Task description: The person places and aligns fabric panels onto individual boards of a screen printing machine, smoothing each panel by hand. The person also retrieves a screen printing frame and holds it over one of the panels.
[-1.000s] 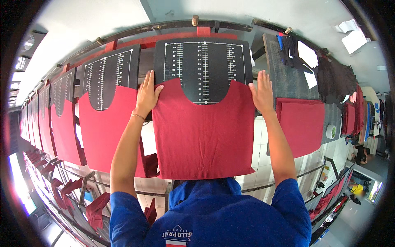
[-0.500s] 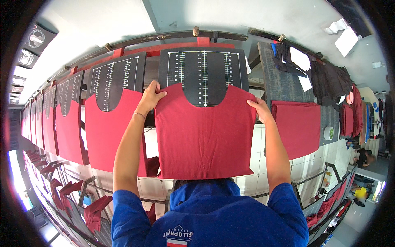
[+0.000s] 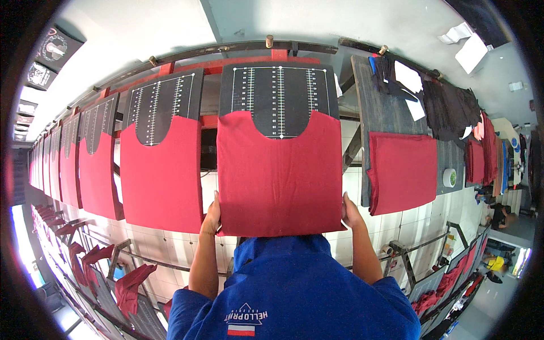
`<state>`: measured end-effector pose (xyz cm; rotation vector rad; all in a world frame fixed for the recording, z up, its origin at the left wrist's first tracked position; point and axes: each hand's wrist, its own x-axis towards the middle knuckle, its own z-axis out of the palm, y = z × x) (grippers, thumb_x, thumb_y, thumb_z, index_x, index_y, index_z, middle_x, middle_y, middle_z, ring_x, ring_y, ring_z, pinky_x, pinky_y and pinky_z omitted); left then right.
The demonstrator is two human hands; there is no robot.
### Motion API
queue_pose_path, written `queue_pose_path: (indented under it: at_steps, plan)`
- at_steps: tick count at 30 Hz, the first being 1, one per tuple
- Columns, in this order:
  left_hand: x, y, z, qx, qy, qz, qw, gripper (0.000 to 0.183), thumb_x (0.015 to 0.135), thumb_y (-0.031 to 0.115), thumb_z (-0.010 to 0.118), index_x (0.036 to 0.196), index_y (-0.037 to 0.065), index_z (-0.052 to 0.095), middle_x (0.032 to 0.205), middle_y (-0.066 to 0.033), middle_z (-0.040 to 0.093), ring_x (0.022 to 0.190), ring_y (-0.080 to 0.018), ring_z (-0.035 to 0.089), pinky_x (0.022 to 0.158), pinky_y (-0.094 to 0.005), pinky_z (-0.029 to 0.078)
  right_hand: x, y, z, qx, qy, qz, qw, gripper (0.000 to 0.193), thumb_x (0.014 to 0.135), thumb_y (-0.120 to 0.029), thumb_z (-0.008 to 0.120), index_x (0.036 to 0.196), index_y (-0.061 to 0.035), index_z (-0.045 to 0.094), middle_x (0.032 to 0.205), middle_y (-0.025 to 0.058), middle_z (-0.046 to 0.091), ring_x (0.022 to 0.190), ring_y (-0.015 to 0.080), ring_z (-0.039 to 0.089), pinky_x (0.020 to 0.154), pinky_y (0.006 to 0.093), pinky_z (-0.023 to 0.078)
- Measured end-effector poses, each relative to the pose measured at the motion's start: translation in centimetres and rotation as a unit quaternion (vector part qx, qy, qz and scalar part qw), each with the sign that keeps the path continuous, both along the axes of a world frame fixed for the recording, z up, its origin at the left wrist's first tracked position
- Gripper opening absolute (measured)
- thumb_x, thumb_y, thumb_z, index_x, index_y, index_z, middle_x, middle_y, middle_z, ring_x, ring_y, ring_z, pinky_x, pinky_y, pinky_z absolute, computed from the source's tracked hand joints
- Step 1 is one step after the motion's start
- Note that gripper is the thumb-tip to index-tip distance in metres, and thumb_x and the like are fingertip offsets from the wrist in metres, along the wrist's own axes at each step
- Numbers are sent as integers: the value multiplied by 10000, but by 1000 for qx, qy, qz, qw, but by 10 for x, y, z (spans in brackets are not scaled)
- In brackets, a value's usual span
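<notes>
A dark red shirt panel (image 3: pixel 280 181) with a rounded neckline lies over a black board (image 3: pixel 266 93) marked with white ruler scales. Its shoulder edges sit on the board, and the lower hem hangs at the near edge, close to my blue shirt. At the panel's left side, near the lower corner, my left hand (image 3: pixel 210 218) rests with a digit stretched upward. On the opposite side my right hand (image 3: pixel 352 214) lies along the edge in the same way. Both hands touch or nearly touch the sides; their remaining fingers are partly hidden. A few faint creases run down the panel's middle.
To the left, a row of similar boards carries red panels (image 3: pixel 160 181). A stack of folded red fabric (image 3: pixel 403 173) lies on a grey table (image 3: pixel 365 96) at right, with black cloth (image 3: pixel 450 113) and a small white-rimmed green container (image 3: pixel 449 177). Metal rails (image 3: pixel 306 47) run behind.
Both hands have let go of the panel's shoulder corners and moved down its sides toward me. The panel now lies flatter and narrower, lined up with the board.
</notes>
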<state>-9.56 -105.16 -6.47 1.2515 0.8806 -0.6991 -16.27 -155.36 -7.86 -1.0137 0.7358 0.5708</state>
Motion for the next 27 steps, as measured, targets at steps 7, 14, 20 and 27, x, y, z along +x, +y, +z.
queue_pose_path:
  at_steps: [7, 14, 20, 27]
  plan:
    - [2, 18, 76, 379, -238, -219, 867, 240, 895, 184, 694, 870, -41, 613, 696, -174, 626, 648, -292, 621, 636, -411, 487, -48, -4, 42, -67, -42, -152, 985, 162, 965, -179, 642, 1062, -50, 652, 1016, 65, 711, 895, 177, 683, 818, 336, 547]
    - [-11, 23, 57, 453, -296, -143, 829, 194, 886, 78, 658, 953, 0, 493, 820, -201, 601, 756, -397, 603, 707, -455, 475, -51, -1, 38, -122, -55, -128, 983, 121, 984, -169, 619, 1014, -55, 644, 968, 46, 702, 871, 138, 671, 783, 310, 557]
    - [-13, 24, 74, 541, -342, -165, 750, 146, 870, 3, 596, 979, -21, 500, 920, -198, 573, 915, -402, 562, 798, -476, 457, -30, 27, 47, -591, -136, 55, 794, 335, 906, -186, 681, 1156, 20, 595, 1072, 142, 666, 979, 262, 642, 827, 370, 505]
    - [-34, -7, 68, 421, -335, -135, 832, 328, 926, 128, 612, 1199, -35, 535, 1072, -236, 588, 991, -385, 595, 834, -462, 487, 66, 155, 86, -488, -561, 495, 449, 705, 899, -565, 559, 1396, -70, 496, 1506, 187, 411, 1422, 400, 339, 1161, 569, 247]
